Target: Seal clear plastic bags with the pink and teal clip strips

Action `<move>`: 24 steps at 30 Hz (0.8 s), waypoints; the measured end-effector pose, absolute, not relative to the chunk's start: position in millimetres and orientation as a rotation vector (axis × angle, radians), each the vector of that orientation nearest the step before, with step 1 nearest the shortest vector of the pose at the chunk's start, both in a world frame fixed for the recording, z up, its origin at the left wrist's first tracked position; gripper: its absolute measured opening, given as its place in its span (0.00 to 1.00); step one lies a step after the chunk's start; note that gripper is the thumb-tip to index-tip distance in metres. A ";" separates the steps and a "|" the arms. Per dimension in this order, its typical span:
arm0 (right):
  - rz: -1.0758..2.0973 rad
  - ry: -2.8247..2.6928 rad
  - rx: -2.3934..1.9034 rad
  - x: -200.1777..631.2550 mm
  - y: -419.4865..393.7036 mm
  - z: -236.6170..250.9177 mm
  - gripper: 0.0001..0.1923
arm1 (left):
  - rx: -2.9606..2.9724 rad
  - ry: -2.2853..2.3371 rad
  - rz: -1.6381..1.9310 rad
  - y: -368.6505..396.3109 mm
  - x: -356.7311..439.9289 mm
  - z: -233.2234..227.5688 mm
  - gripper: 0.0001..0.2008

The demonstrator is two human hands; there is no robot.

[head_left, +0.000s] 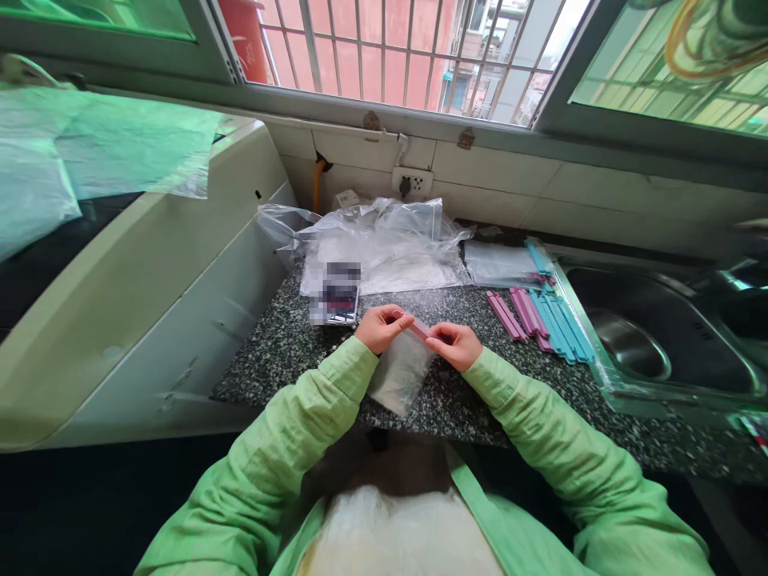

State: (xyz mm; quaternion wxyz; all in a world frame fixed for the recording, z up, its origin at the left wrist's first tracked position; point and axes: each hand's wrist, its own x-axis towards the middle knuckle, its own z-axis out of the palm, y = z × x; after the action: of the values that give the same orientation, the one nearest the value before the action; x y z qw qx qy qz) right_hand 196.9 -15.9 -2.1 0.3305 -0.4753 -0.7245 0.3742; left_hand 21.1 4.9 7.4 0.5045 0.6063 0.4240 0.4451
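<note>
Between my two hands, over the counter, is a pink sealing clip (422, 329), a thin straight strip. My left hand (382, 328) pinches its left end between thumb and fingers. At the other end, my right hand (457, 345) grips it in the same way. A small clear plastic bag (401, 376) hangs from the clip towards me; I cannot tell whether the clip is closed over its edge. More pink clips (529, 312) and blue clips (561, 326) lie in a row to the right of my hands.
Behind my hands a heap of clear plastic bags (390, 248) spreads across the speckled counter (270, 352). A phone (342, 304) lies by my left hand. Flat bags (501, 264) rest near the sink (648, 320) on the right. A wall socket (412, 182) is behind.
</note>
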 end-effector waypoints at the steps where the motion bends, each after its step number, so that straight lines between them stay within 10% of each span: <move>1: 0.953 -1.904 -1.244 197.0 -15.8 -1.8 0.11 | 1.461 1.028 1.076 5.1 21.2 6.9 0.18; 24: 0.661 -1.828 -1.271 214.3 -8.7 10.2 0.10 | 1.257 0.960 0.851 5.9 21.3 -0.9 0.20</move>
State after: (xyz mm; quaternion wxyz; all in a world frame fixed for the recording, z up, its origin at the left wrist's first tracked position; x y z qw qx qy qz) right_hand 214.3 -8.7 10.2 0.3981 -0.5022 -0.7220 0.2610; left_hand 21.3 5.9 -0.9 0.6231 0.5474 0.4181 0.3704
